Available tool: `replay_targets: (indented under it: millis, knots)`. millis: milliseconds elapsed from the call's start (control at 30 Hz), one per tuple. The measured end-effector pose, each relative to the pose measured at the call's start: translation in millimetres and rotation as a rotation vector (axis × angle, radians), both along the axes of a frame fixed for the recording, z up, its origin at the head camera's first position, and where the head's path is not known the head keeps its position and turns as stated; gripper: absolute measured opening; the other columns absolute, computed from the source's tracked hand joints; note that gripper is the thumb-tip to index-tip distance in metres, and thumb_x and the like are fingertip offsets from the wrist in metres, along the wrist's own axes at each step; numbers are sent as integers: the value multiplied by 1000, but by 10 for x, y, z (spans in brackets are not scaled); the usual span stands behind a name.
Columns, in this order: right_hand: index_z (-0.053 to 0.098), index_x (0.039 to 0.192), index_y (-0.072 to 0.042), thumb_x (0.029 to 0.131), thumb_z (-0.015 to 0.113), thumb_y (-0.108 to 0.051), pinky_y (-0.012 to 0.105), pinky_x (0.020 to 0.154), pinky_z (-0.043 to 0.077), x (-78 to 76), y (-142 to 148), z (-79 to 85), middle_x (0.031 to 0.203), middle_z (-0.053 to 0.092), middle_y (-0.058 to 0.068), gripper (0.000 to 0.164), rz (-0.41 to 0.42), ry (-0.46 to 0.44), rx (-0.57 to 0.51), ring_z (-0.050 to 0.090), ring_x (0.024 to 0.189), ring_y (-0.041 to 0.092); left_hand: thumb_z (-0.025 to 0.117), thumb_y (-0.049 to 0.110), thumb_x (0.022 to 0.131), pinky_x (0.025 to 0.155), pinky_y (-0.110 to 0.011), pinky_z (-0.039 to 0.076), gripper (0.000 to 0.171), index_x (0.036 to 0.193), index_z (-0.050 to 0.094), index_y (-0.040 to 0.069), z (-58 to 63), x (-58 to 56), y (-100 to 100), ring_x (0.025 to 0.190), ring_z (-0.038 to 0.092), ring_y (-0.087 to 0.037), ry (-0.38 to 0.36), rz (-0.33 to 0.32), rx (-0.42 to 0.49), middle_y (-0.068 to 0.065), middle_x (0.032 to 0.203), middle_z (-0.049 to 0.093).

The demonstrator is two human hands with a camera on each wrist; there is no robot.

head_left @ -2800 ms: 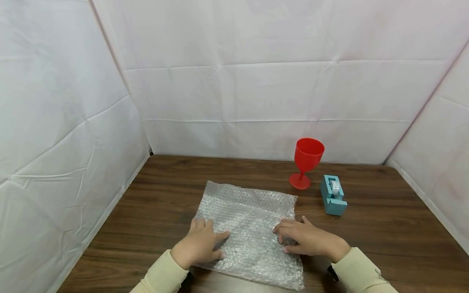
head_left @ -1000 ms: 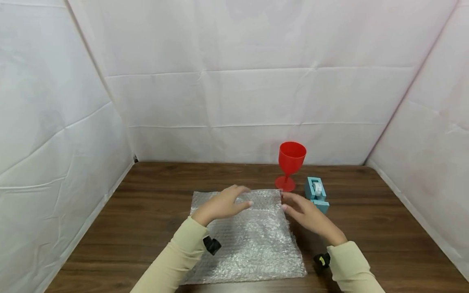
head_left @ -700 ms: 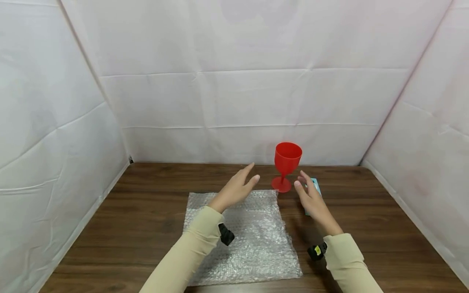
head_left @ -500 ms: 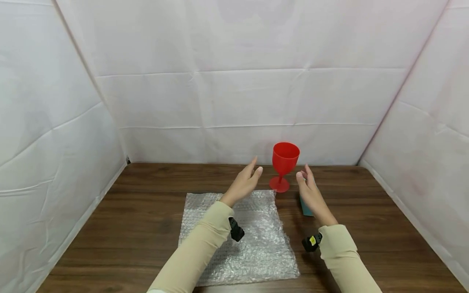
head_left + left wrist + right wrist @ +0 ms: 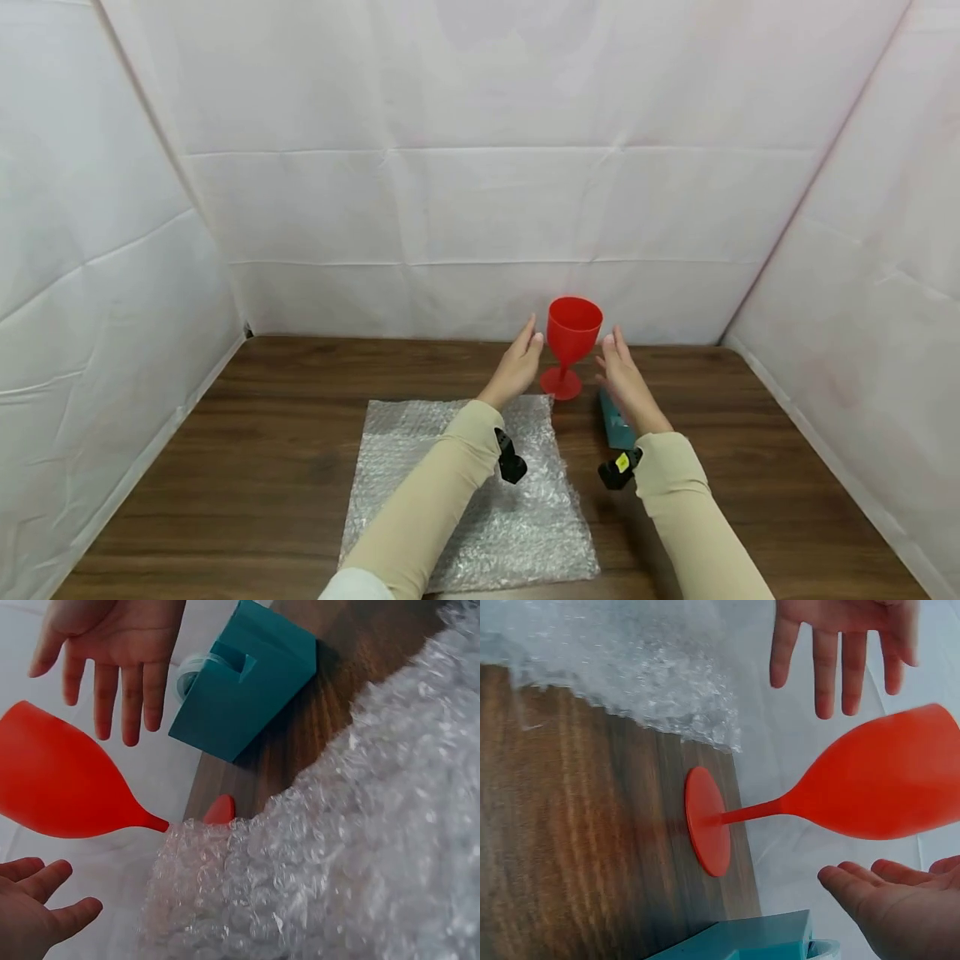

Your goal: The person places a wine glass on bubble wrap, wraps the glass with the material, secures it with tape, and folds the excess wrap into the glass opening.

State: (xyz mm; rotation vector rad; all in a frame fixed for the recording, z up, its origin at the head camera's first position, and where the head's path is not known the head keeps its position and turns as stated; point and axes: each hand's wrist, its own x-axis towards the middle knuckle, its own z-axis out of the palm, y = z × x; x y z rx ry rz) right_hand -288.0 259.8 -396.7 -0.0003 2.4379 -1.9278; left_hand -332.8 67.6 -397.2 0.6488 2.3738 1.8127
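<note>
Plainly, two hands [image 5: 516,367] [image 5: 628,383], fingers [image 5: 825,675] apart, flank one red goblet [image 5: 573,335] near one dispenser [image 5: 615,425] and one bubble-wrap sheet [image 5: 517,533].

No readable text, no legible numbers

Pale cream sleeves [image 5: 431,500], a small black wrist device [image 5: 513,463] by each (yellow mark [image 5: 622,462] on the right one)

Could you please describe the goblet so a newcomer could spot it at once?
On the wooden table, look beyond the far right corner of the bubble wrap. The goblet stands upright there between the left hand and right hand. Unlike the teal tape dispenser nearby, it is red and stemmed.
</note>
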Motion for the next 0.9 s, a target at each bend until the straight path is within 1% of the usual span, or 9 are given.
replay_targets:
  millis: [133, 233, 300, 367, 500, 667, 767, 900]
  knots:
    - [-21, 149, -37, 100, 23, -54, 55, 117, 14, -84, -10, 4, 162, -10, 5, 68, 22, -25, -74, 6, 149, 35, 28, 29, 106, 119, -43, 18, 52, 155, 16, 14, -12, -77, 56, 148, 18, -25, -29, 28, 63, -9, 160, 20]
    - [-20, 149, -38, 100, 26, -53, 55, 117, 14, -163, -28, 10, 162, -10, 4, 69, 29, -44, -95, 8, 149, 34, 28, 30, 106, 119, -44, 17, 52, 155, 16, 17, -7, -129, 78, 148, 16, -24, -81, 33, 103, -6, 161, 18]
    - [-20, 149, -37, 101, 27, -52, 56, 116, 14, -201, -41, 13, 162, -11, 3, 69, 28, -49, -91, 7, 149, 34, 29, 30, 106, 119, -45, 17, 51, 155, 16, 20, -3, -158, 97, 149, 15, -23, -113, 21, 123, -4, 161, 19]
    - [-19, 150, -36, 101, 27, -51, 56, 116, 13, -228, -55, 15, 162, -13, 2, 69, 24, -49, -87, 7, 149, 35, 30, 30, 106, 119, -45, 17, 51, 155, 16, 21, 3, -177, 119, 149, 15, -22, -128, 8, 137, -3, 160, 20]
    - [-17, 151, -36, 101, 26, -49, 58, 116, 12, -259, -75, 8, 162, -12, 2, 66, 35, -47, -76, 6, 148, 36, 31, 26, 106, 119, -43, 17, 51, 155, 18, 18, 9, -191, 158, 148, 16, -22, -111, -19, 170, -4, 160, 21]
    - [-14, 152, -36, 101, 27, -49, 58, 116, 13, -267, -66, -6, 162, -9, 3, 67, 60, -31, -67, 5, 149, 35, 34, 24, 105, 119, -44, 18, 51, 154, 21, 17, 15, -174, 185, 147, 19, -22, -100, -20, 211, -5, 159, 23]
    - [-13, 152, -35, 102, 30, -45, 58, 115, 15, -251, -44, -6, 163, -8, 3, 68, 73, -11, -69, 5, 149, 35, 35, 23, 105, 118, -45, 19, 51, 154, 22, 18, 34, -156, 184, 147, 21, -23, -97, -28, 220, -5, 159, 25]
    - [-12, 153, -32, 102, 33, -41, 57, 115, 16, -237, -26, 16, 163, -7, 2, 69, 99, 22, -94, 6, 149, 33, 35, 22, 105, 117, -45, 22, 52, 154, 20, 17, 77, -134, 135, 147, 21, -23, -83, -65, 218, -5, 159, 24]
